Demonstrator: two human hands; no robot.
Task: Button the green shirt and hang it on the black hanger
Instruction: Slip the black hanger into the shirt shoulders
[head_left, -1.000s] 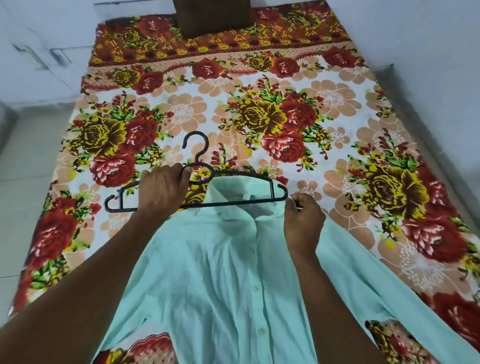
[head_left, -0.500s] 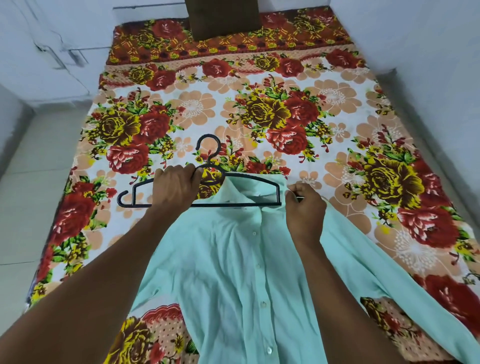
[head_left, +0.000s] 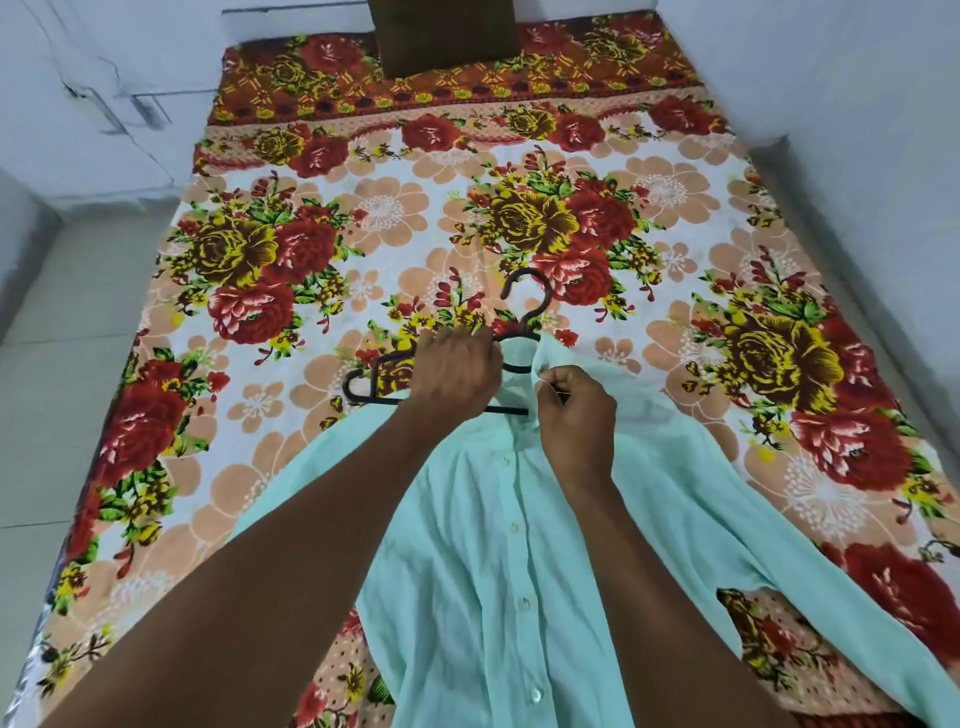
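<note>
The pale green shirt (head_left: 467, 561) lies front up on the bed, its placket buttoned, one sleeve trailing to the lower right. The black hanger (head_left: 527, 299) sits at the collar: its hook and left arm show, its right arm is hidden inside the shirt's right shoulder. My left hand (head_left: 454, 371) grips the hanger just left of the hook. My right hand (head_left: 574, 410) pinches the collar edge and holds it up beside the hanger's neck.
The bed wears a floral sheet (head_left: 311, 249) of red and yellow roses. A dark brown pillow (head_left: 447, 34) stands at the far end. A white wall (head_left: 857, 104) runs along the right side, pale floor (head_left: 57, 322) along the left.
The hanger has slid to the right, deeper into the shirt's right shoulder. My right hand shifted from the shoulder to the collar. My left hand travelled right with the hanger.
</note>
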